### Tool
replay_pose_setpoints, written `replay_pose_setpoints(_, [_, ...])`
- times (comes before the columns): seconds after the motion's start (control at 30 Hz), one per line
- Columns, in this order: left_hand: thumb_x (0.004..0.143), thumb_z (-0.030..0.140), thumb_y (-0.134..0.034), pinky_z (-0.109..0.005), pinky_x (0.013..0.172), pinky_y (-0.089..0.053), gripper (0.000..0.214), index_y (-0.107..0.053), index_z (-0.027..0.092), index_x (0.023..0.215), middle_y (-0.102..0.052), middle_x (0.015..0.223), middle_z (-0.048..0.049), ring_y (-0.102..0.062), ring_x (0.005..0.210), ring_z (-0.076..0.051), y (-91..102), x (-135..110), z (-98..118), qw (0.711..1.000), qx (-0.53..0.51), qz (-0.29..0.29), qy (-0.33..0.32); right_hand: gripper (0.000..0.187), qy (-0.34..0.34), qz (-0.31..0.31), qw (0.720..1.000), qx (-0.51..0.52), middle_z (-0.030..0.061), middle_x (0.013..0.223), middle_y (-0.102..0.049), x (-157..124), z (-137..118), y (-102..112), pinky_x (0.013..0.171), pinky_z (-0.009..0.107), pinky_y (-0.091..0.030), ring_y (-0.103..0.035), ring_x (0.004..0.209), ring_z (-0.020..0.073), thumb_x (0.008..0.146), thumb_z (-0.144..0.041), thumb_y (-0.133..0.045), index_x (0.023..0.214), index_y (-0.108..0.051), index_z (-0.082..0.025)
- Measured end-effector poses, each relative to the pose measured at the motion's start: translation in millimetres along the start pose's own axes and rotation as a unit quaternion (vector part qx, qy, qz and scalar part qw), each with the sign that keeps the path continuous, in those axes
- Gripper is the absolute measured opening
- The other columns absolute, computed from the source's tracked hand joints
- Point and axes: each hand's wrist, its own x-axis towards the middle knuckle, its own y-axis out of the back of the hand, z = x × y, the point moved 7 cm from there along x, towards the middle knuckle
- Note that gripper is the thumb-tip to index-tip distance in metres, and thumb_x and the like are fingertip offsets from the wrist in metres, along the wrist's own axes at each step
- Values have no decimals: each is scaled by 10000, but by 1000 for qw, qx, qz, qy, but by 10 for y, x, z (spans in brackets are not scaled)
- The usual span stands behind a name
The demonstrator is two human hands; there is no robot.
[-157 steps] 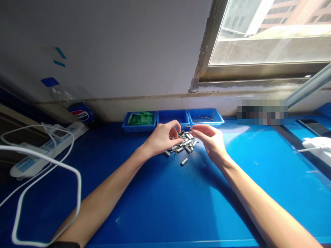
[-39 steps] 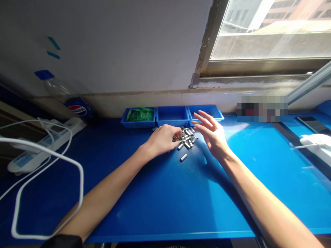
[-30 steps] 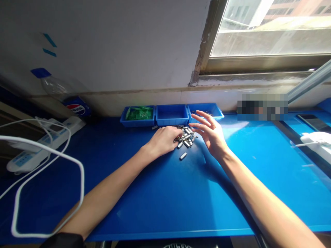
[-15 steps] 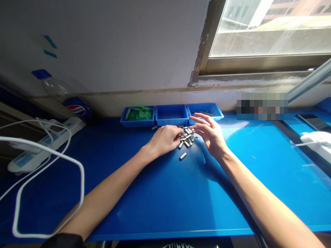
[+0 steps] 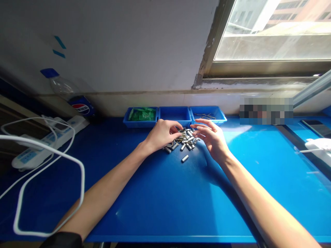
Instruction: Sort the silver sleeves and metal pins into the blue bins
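A loose pile of short silver metal pieces (image 5: 188, 139), mixed with thin brass-coloured ones, lies on the blue tabletop (image 5: 155, 199). At its left side is my left hand (image 5: 163, 133), thumb and forefinger curved and apart over the metal pieces; its other fingers are hidden. My right hand (image 5: 212, 138) hovers at the pile's right edge, fingers spread, nothing visible in them. One silver piece (image 5: 184, 158) rests alone in front of the pile.
Behind the pile stand three joined blue bins: one with green pieces (image 5: 142, 114), a middle bin (image 5: 174, 121), and one with thin metal rods (image 5: 205, 116). A power strip (image 5: 51, 141), white cable (image 5: 82, 182) and bottle (image 5: 81, 105) are left; a phone (image 5: 317, 128) lies right.
The pile is wider, with brass-coloured pieces and more silver ones now visible beneath my left hand. My left thumb and forefinger have spread apart. The view has shifted slightly.
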Motion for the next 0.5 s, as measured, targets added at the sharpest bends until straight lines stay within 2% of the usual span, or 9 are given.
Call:
replay_pose_setpoints(0.1, [873, 268, -848, -288, 782, -672, 96, -862, 181, 910, -863, 854, -48, -829, 782, -210, 41, 4, 21, 999, -40, 29, -3, 306, 7, -3, 1000, -17, 36, 939, -821, 4, 4, 5, 855, 457, -648, -726, 754, 231, 787, -411, -900, 1060, -813, -305])
replay_pose_setpoints(0.23, [790, 366, -934, -330, 816, -693, 243, -837, 149, 844, -866, 892, -86, -838, 826, -238, 37, 13, 19, 984, -171, 37, 25, 201, 22, -56, 997, -56, -13, 681, -679, -7, 11, -51, 765, 458, -630, -626, 637, 223, 887, -489, -854, 1004, -820, -328])
replay_pose_setpoints(0.33, [724, 389, -975, -361, 842, -702, 315, -830, 134, 840, -868, 921, -110, -841, 857, -255, 3, 19, -2, 971, -230, 34, 47, 247, 6, -86, 995, -43, -5, 729, -722, -25, 34, -105, 766, 449, -623, -669, 685, 234, 899, -535, -866, 1037, -820, -335])
replay_pose_setpoints(0.43, [726, 362, -961, -355, 829, -699, 285, -827, 133, 832, -862, 901, -110, -836, 842, -248, -28, 19, -14, 971, -232, 33, 54, 350, -15, -72, 997, -23, 2, 844, -795, -36, 37, -122, 849, 457, -639, -734, 764, 241, 815, -536, -939, 1065, -815, -326])
replay_pose_setpoints(0.5, [743, 342, -940, -345, 822, -695, 254, -821, 135, 832, -859, 892, -105, -834, 833, -242, -54, 14, -13, 972, -226, 26, 53, 372, -21, -61, 998, -20, 12, 871, -811, -44, 27, -131, 901, 480, -645, -753, 788, 250, 757, -527, -979, 1016, -823, -311])
